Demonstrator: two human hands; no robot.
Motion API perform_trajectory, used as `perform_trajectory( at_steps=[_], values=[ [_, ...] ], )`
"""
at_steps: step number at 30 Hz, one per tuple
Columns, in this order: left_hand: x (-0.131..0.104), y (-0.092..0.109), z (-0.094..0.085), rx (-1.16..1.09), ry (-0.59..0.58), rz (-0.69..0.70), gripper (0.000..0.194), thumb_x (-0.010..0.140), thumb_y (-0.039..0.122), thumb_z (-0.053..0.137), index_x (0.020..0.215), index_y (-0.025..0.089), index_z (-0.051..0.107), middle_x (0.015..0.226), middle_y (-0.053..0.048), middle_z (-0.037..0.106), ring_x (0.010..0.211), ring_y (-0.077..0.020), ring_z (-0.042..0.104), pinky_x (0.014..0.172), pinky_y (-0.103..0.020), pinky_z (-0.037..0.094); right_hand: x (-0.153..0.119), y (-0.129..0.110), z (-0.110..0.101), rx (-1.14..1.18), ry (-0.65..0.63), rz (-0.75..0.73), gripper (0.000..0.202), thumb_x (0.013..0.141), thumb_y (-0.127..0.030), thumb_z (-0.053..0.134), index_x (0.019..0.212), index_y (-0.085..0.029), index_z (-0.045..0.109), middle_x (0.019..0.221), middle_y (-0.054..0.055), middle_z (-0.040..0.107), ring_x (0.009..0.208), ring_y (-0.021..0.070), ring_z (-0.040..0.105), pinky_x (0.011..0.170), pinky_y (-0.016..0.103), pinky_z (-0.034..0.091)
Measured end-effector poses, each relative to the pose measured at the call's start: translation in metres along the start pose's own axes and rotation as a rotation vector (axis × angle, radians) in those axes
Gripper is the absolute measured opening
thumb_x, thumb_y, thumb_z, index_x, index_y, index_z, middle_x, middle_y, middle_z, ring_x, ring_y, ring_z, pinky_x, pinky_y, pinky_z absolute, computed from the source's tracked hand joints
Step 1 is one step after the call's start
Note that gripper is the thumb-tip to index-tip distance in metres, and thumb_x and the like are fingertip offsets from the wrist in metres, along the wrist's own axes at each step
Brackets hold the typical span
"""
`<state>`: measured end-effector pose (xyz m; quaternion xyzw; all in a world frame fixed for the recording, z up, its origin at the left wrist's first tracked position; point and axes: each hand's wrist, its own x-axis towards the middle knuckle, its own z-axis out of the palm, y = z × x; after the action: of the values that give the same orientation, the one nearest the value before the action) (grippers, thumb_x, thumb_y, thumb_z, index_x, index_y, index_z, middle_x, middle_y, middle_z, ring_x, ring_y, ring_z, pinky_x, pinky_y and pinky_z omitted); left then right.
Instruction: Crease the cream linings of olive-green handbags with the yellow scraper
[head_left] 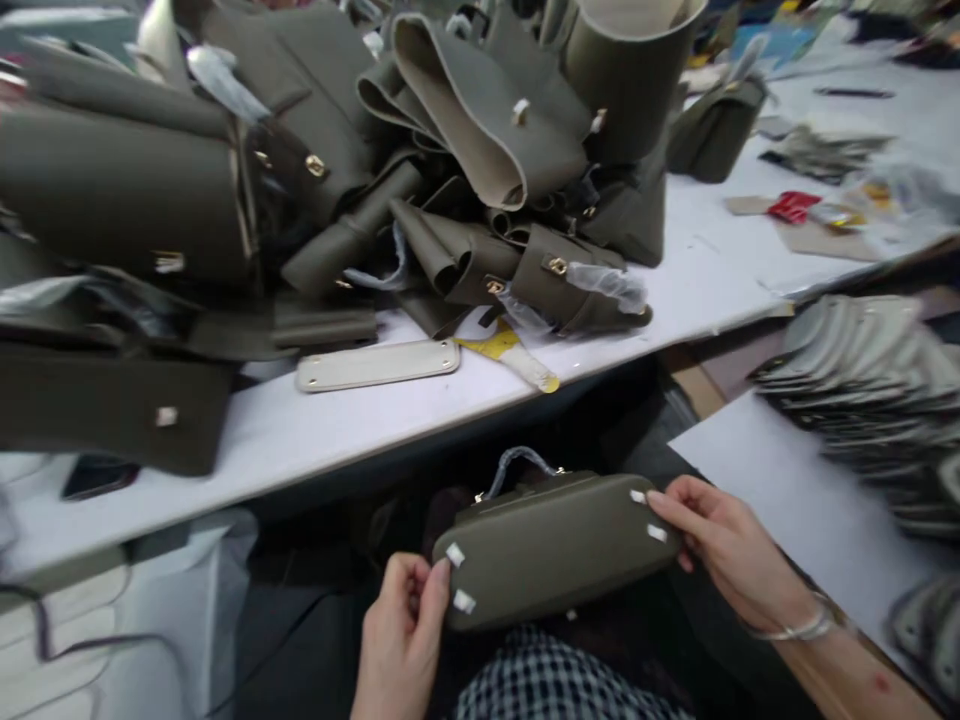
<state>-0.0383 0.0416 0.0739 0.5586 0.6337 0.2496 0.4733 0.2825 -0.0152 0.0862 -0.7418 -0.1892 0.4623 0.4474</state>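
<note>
An olive-green handbag (555, 550) is held over my lap with its flat, rounded base turned up toward me. Small white tabs sit near the base's corners. A plastic-wrapped handle (517, 458) sticks up behind the base, fixed by gold-coloured fittings. My left hand (409, 620) pinches the bag's left end, thumb on the base beside the tabs. At the right end, my right hand (720, 540) grips the edge, with its thumb near the upper right tab. Fingers of both hands are partly hidden behind the bag.
Olive bag parts (480, 110) are heaped on the white table (330, 430) ahead. A pale oblong panel (379, 366) and a yellow-and-white scrap (510, 355) lie near its edge. Stacked rounded pieces (862, 390) stand at the right. A dark cable (112, 640) runs at lower left.
</note>
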Motion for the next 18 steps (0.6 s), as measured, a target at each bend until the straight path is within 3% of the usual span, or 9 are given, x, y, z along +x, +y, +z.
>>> perform_trajectory(
  at_steps=[3, 6, 9, 11, 13, 15, 18],
  values=[
    [-0.004, 0.005, 0.002, 0.002, 0.019, 0.003, 0.032, 0.09, 0.053, 0.053, 0.087, 0.021, 0.051, 0.061, 0.004, 0.053, 0.053, -0.0126, 0.05, 0.049, -0.021, 0.037, 0.001, 0.0, 0.002, 0.001, 0.024, 0.01, 0.055, 0.056, -0.064, 0.084, 0.062, -0.019, 0.053, 0.057, -0.002, 0.048, 0.049, 0.0103, 0.041, 0.033, 0.019, 0.038],
    [-0.007, 0.008, 0.003, 0.089, 0.094, 0.091, 0.026, 0.093, 0.042, 0.053, 0.107, 0.02, 0.054, 0.068, 0.003, 0.054, 0.056, -0.013, 0.053, 0.055, -0.023, 0.043, -0.001, 0.003, 0.005, -0.03, 0.066, -0.02, 0.057, 0.054, -0.067, 0.083, 0.064, -0.021, 0.051, 0.058, -0.002, 0.048, 0.05, 0.0125, 0.042, 0.03, 0.021, 0.04],
    [-0.004, 0.008, 0.003, 0.164, 0.159, 0.278, 0.024, 0.094, 0.031, 0.052, 0.115, 0.022, 0.06, 0.102, -0.007, 0.062, 0.086, -0.0166, 0.063, 0.076, -0.027, 0.052, -0.001, 0.007, 0.007, -0.036, 0.102, -0.069, 0.056, 0.058, -0.067, 0.081, 0.077, -0.024, 0.049, 0.063, -0.003, 0.052, 0.053, 0.0163, 0.048, 0.029, 0.023, 0.042],
    [0.001, 0.006, 0.002, 0.191, 0.109, 0.406, 0.026, 0.096, 0.023, 0.046, 0.113, 0.025, 0.066, 0.131, -0.009, 0.056, 0.118, -0.0205, 0.058, 0.098, -0.033, 0.049, 0.001, 0.01, 0.008, -0.048, 0.105, -0.123, 0.055, 0.064, -0.064, 0.078, 0.091, -0.027, 0.049, 0.068, -0.002, 0.055, 0.055, 0.0185, 0.052, 0.03, 0.023, 0.042],
    [0.006, 0.002, 0.0, 0.215, 0.011, 0.498, 0.036, 0.096, 0.018, 0.04, 0.114, 0.029, 0.069, 0.144, -0.005, 0.051, 0.132, -0.0213, 0.049, 0.11, -0.038, 0.043, 0.0, 0.012, 0.01, -0.105, 0.097, -0.228, 0.045, 0.075, -0.058, 0.072, 0.099, -0.027, 0.05, 0.069, -0.003, 0.053, 0.056, 0.0178, 0.052, 0.036, 0.024, 0.042],
    [0.007, -0.001, -0.003, 0.237, -0.067, 0.559, 0.04, 0.095, 0.018, 0.038, 0.117, 0.03, 0.069, 0.146, -0.003, 0.052, 0.133, -0.022, 0.05, 0.113, -0.04, 0.041, -0.004, 0.013, 0.013, -0.213, 0.102, -0.375, 0.029, 0.087, -0.048, 0.062, 0.101, -0.024, 0.055, 0.067, -0.003, 0.05, 0.058, 0.0161, 0.051, 0.046, 0.025, 0.044],
    [0.009, -0.001, -0.004, 0.277, -0.073, 0.633, 0.034, 0.093, 0.025, 0.045, 0.113, 0.03, 0.072, 0.135, -0.002, 0.063, 0.134, -0.026, 0.05, 0.116, -0.045, 0.036, -0.014, 0.01, 0.015, -0.393, 0.132, -0.575, 0.018, 0.096, -0.03, 0.048, 0.104, -0.022, 0.062, 0.073, 0.0, 0.055, 0.065, 0.0161, 0.053, 0.06, 0.027, 0.046]
  ],
)
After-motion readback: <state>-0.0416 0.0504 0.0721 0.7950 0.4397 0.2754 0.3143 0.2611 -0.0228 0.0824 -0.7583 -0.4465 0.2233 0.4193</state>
